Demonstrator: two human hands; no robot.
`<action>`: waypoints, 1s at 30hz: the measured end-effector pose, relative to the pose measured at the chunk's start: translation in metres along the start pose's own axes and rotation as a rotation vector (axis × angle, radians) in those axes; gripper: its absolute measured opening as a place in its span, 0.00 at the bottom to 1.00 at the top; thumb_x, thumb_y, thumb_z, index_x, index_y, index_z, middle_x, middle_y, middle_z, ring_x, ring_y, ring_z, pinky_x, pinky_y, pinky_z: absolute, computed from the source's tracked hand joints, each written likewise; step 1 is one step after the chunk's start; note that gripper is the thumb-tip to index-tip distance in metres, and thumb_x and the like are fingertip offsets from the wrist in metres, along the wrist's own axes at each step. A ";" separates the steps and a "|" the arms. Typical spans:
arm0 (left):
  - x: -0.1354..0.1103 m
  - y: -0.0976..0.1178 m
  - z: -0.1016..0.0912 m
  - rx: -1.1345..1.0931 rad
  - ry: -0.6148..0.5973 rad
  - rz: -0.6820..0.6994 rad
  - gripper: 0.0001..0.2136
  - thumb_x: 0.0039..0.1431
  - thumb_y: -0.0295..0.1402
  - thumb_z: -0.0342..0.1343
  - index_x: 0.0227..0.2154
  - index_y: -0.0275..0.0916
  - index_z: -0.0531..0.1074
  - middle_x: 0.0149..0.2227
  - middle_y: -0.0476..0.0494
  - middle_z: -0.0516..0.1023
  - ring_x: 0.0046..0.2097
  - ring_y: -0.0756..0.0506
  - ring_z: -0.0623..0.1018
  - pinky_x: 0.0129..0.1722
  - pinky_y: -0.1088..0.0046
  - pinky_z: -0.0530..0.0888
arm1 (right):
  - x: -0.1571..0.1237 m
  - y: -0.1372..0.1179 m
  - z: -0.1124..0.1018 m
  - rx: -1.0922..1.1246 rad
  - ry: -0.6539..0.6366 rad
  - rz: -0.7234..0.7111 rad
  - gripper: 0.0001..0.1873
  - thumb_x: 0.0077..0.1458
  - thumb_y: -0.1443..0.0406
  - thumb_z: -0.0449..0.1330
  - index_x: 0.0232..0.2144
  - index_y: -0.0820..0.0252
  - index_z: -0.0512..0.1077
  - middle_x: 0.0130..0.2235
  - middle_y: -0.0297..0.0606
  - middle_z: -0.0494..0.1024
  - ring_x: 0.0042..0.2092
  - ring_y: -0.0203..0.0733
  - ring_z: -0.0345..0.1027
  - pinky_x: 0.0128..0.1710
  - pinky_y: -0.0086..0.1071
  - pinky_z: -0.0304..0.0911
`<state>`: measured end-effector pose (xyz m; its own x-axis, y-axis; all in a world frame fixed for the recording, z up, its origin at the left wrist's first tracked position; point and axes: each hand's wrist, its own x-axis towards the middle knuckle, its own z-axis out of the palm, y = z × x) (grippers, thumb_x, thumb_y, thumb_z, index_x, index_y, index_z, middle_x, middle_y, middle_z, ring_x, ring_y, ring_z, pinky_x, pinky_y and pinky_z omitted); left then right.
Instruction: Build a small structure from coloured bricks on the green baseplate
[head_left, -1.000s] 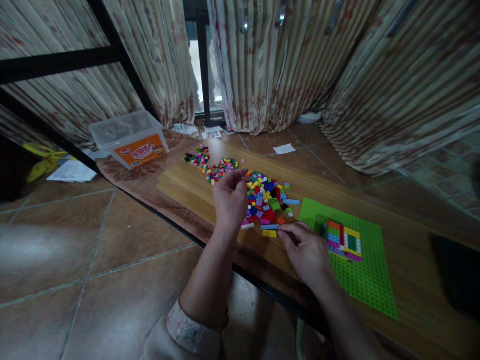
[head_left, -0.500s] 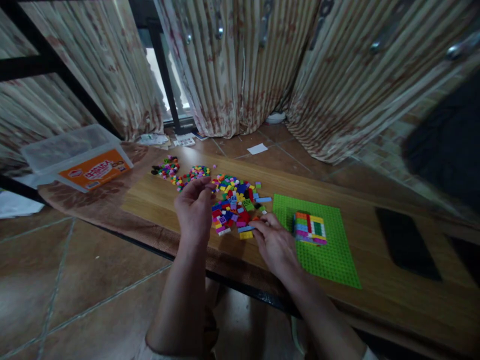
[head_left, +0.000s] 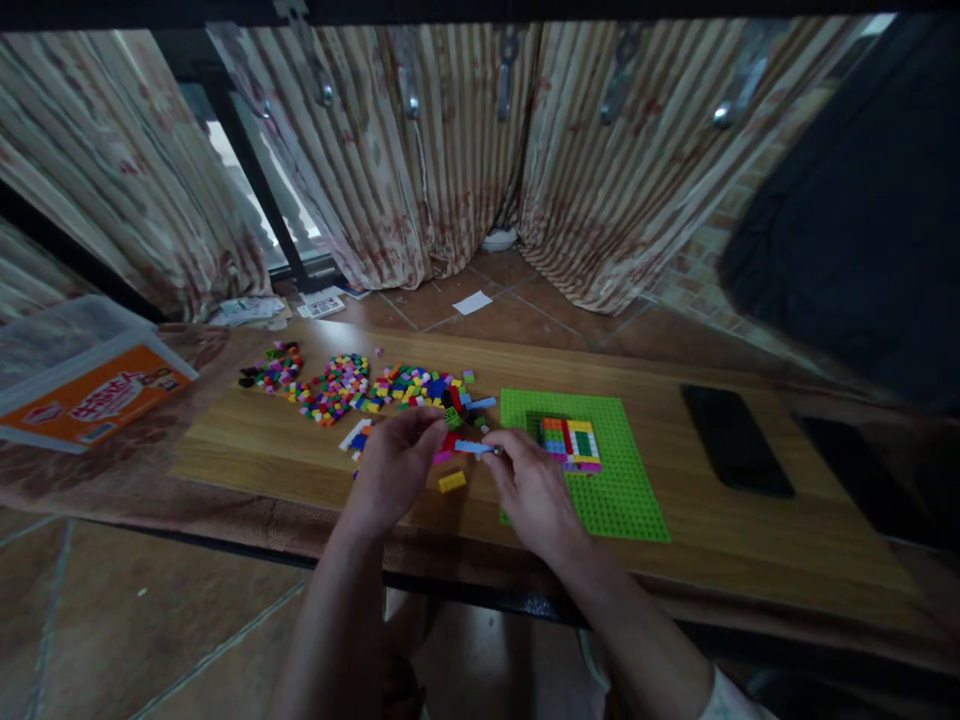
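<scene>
My left hand [head_left: 395, 462] hovers over the near edge of a pile of small coloured bricks [head_left: 390, 390] on a low wooden board [head_left: 247, 450], fingers curled; whether it holds anything is hidden. My right hand [head_left: 531, 485] pinches a long light-blue brick [head_left: 472, 447] by its right end, just left of a green baseplate [head_left: 622, 490]. A small multicoloured block of stacked bricks [head_left: 571, 443] stands on the baseplate. A loose yellow brick [head_left: 452, 481] lies on the board between my hands.
A clear plastic tub with an orange label [head_left: 90, 385] sits at the far left. A black phone [head_left: 735, 440] lies right of the baseplate. Striped curtains [head_left: 420, 150] hang behind, with scraps of paper [head_left: 472, 302] on the tiled floor. A dark shape fills the upper right.
The view swung right and down. My left hand dropped from mid-air to the pile's edge. My right hand lifted the light-blue brick off the board and holds it between my hands.
</scene>
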<state>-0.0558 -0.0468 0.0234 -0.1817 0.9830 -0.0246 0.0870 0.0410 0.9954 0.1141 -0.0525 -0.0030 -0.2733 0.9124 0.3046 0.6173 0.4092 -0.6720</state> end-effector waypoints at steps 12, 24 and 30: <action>-0.016 -0.015 0.053 0.106 -0.287 0.091 0.05 0.54 0.28 0.57 0.32 0.37 0.77 0.33 0.47 0.78 0.37 0.48 0.76 0.39 0.74 0.71 | -0.021 0.030 -0.049 0.147 0.021 0.073 0.08 0.57 0.68 0.59 0.39 0.55 0.73 0.38 0.35 0.78 0.38 0.38 0.72 0.41 0.32 0.66; -0.028 -0.024 0.086 0.119 -0.358 0.123 0.07 0.57 0.28 0.55 0.38 0.39 0.74 0.36 0.47 0.79 0.39 0.48 0.78 0.41 0.74 0.73 | -0.033 0.050 -0.086 0.084 -0.013 0.052 0.08 0.58 0.66 0.59 0.38 0.53 0.77 0.37 0.35 0.75 0.39 0.38 0.71 0.41 0.33 0.64; -0.022 -0.027 0.082 0.232 -0.250 0.048 0.07 0.55 0.24 0.54 0.35 0.36 0.75 0.34 0.47 0.79 0.36 0.49 0.77 0.38 0.75 0.73 | -0.036 0.067 -0.083 0.052 0.024 0.118 0.04 0.54 0.66 0.63 0.32 0.53 0.78 0.38 0.36 0.74 0.41 0.39 0.70 0.44 0.35 0.63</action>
<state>0.0261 -0.0550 -0.0102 0.0710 0.9971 -0.0290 0.3156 0.0051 0.9489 0.2267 -0.0579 -0.0029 -0.1832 0.9540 0.2374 0.6046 0.2997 -0.7380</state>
